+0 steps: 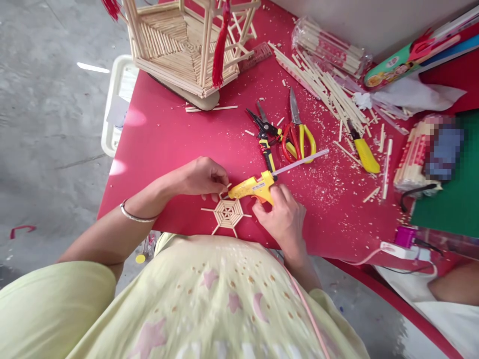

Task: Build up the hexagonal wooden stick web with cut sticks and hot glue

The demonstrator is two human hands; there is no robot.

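And here's the centrepiece: a small hexagonal web of pale wooden sticks [228, 213], flat on the red tabletop [168, 149], its spokes fanning outward, one pointing left, one right, two towards the wearer's body. All the close work sits along its far edge! The right hand [282, 212], just off the web's right side, has its fingers wrapped around the grip of a yellow plastic glue gun [258, 187]. That gun's long axis slants across the far side of the web, the dark nozzle coming in low at the far-left corner, the back end tipping up and away to the right, where a translucent glue stick [303, 160] pokes out. Nozzle on wood, or just shy of it? Can't tell from here. Over to the left hand [205, 177], beyond the web's far-left corner: fingertips pinched narrow, apparently on a short piece of pale wooden stick [228, 186], right beside the nozzle. So the left fingertips are the nearer of the two to the web, and from their pinch it lies towards the body and slightly right.
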